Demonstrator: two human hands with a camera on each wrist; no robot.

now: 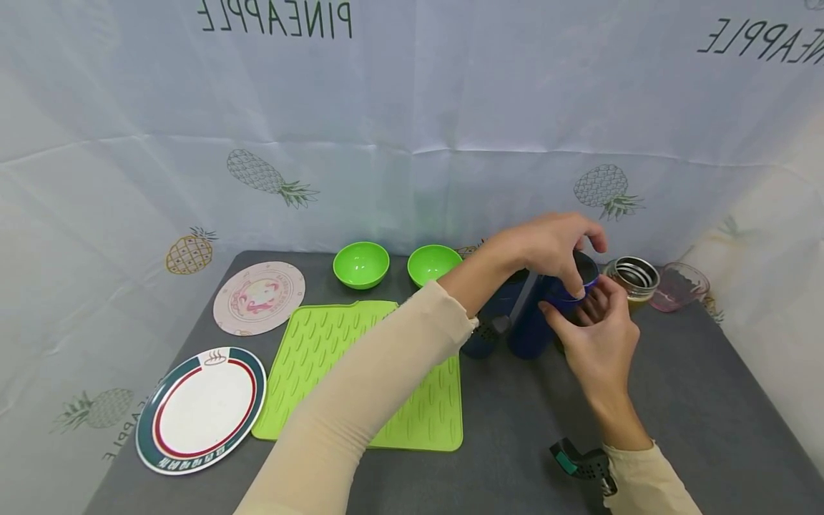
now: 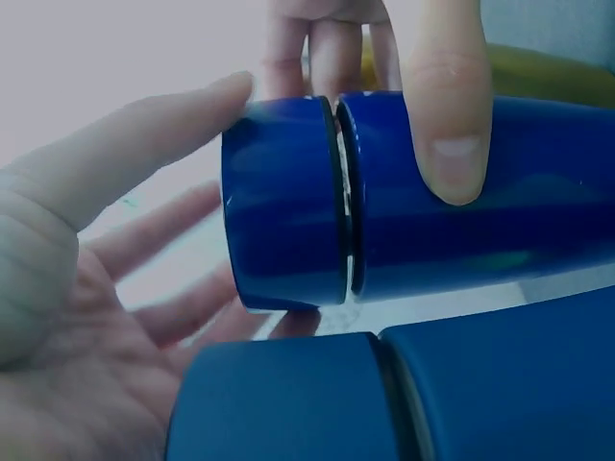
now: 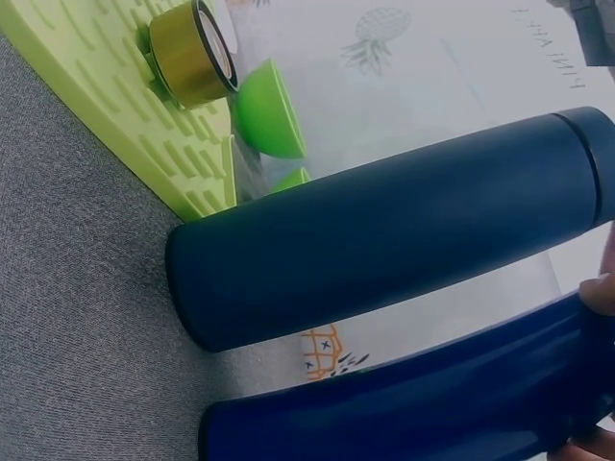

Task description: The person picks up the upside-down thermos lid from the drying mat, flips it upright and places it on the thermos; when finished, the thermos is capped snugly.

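Toward the right of the table a glossy blue thermos flask (image 1: 531, 329) stands upright. My left hand (image 1: 550, 243) reaches across and grips its lid (image 2: 283, 202) between thumb and fingers. A narrow dark seam shows between lid and body in the left wrist view. Just below the lid, my right hand (image 1: 601, 340) holds the flask body (image 2: 538, 192), with its thumb on the near side and fingers behind. A matte dark blue flask (image 3: 384, 230) stands close on the left, its lid (image 2: 288, 399) on; my left wrist partly covers it in the head view.
Right of the flasks are a steel-rimmed jar (image 1: 634, 275) and a pink clear bowl (image 1: 679, 286). A lime drying mat (image 1: 335, 343) bears a gold cup-like piece (image 3: 187, 58). Two green bowls (image 1: 361, 265), a pink plate (image 1: 259, 298) and a rimmed white plate (image 1: 202, 411) lie left.
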